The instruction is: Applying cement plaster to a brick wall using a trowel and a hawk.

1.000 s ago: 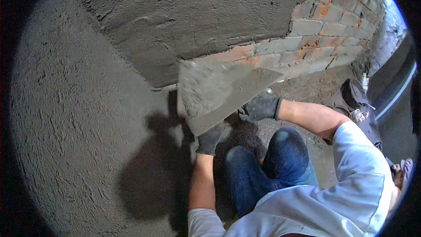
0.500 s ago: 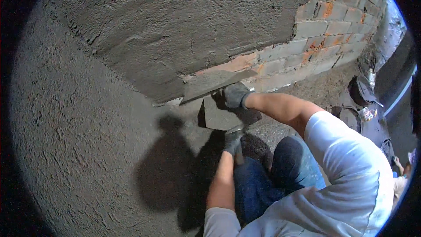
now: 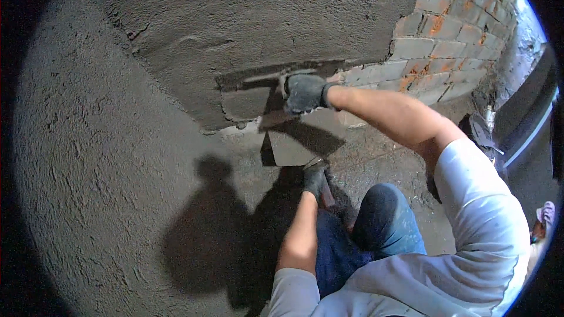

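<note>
1. Float, one (image 3: 264,76): against one plastered wall (image 3: 258,29), right hand (image 3: 304,93) clamped on it.
2. Broad-bladed trowel, one (image 3: 294,149): below the float, left hand (image 3: 315,179) clamped on it.
3. Gloves, two (image 3: 311,103): dark, one per hand.

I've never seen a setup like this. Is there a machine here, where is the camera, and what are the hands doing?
There is no machine: you see a person's own right hand and left hand, both gloved in dark grey. The camera is a wide fisheye one worn on the head, looking down, which is why straight edges bend.

The right hand grips a long, flat, trowel-like tool lying against rough grey plaster on a wall. The left hand, lower down, holds a broad-bladed, flat grey trowel. To the right of the plaster, bare grey-and-orange brickwork shows.
</note>
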Action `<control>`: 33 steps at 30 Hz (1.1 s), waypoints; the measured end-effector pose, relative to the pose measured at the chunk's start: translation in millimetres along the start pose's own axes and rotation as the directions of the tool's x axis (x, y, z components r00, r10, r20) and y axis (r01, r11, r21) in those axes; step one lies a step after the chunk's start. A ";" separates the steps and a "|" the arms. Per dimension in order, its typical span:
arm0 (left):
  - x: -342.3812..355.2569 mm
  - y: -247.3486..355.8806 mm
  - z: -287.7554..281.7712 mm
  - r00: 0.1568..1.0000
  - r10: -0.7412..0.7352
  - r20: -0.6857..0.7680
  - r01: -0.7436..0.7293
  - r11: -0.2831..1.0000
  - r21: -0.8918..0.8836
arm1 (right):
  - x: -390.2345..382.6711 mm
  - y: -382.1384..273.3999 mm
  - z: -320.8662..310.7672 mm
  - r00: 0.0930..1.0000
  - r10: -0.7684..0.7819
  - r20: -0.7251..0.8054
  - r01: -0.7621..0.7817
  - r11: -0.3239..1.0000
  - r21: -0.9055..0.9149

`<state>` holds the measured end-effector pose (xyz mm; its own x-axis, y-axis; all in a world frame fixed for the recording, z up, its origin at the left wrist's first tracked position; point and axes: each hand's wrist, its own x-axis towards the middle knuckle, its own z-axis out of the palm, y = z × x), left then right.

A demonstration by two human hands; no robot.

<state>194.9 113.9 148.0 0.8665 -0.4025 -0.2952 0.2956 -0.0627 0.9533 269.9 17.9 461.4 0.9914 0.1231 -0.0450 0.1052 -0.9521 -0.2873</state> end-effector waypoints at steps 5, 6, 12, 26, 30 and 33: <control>-18.7 27.0 20.2 0.951 -0.255 0.176 0.301 0.896 -0.328 | -42.1 27.3 -46.1 0.980 0.112 -0.163 -0.143 0.971 -0.191; -16.3 25.1 14.2 0.935 -0.272 0.229 0.341 0.869 -0.359 | -49.1 28.6 -48.1 0.980 0.109 -0.164 -0.140 0.972 -0.191; -33.9 46.4 17.0 0.901 -0.302 0.312 0.395 0.867 -0.302 | -93.0 82.2 5.4 0.935 0.126 -0.332 -0.203 0.957 -0.209; -84.3 118.2 -46.3 0.962 -0.156 0.225 0.205 0.955 -0.216 | -194.5 77.9 80.8 0.986 -0.119 0.117 0.129 0.988 -0.082; -79.9 41.2 -64.7 0.861 0.365 0.354 -0.477 0.820 0.317 | -165.0 50.3 81.3 0.992 -0.115 -0.054 0.115 0.993 0.008; -64.3 16.0 -53.1 0.807 0.469 0.358 -0.589 0.680 0.437 | -152.3 -0.7 53.4 0.980 0.186 0.073 -0.190 0.980 0.059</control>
<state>165.4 187.3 178.8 0.6940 -0.6818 0.2315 -0.4846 -0.2045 0.8505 114.7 14.8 417.3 0.9852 -0.0358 -0.1678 -0.0902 -0.9399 -0.3294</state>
